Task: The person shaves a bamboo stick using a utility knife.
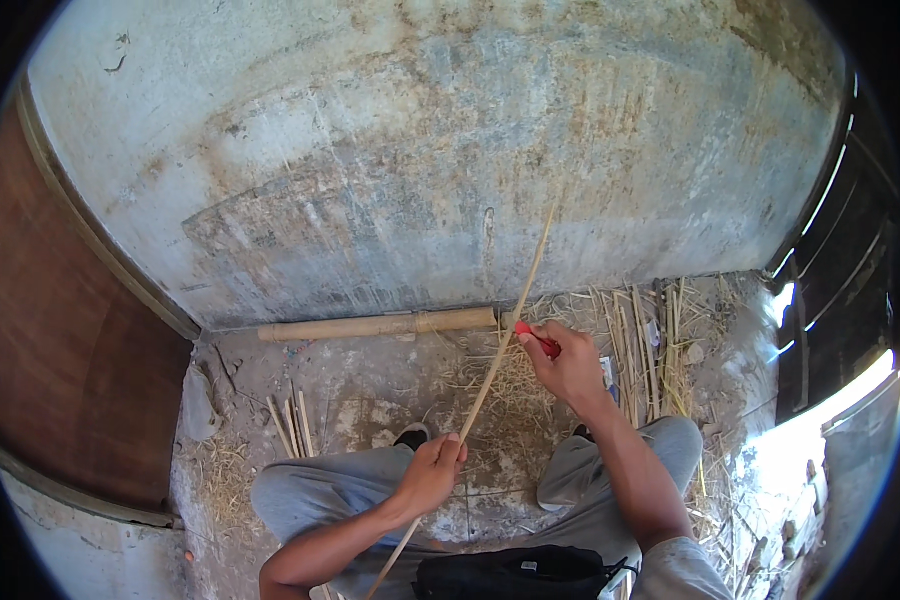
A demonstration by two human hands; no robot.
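Observation:
A long, thin bamboo strip point(490, 375) slants from beside my lap up toward the wall. My left hand point(432, 477) is closed round its lower part, above my left knee. My right hand point(570, 368) grips a small red tool point(538, 338) with fingers and thumb. The tool's front end lies at the strip's upper part, apparently touching it; whether it has a blade cannot be made out. Beyond the tool the strip's far end sticks out freely in front of the wall.
A thick bamboo pole point(380, 326) lies along the foot of the stained wall point(370, 180). Split bamboo strips point(642, 350) lie at the right, and several shorter sticks point(292, 425) at the left. Shavings point(505, 400) litter the floor. A black pouch point(520, 573) rests on my lap.

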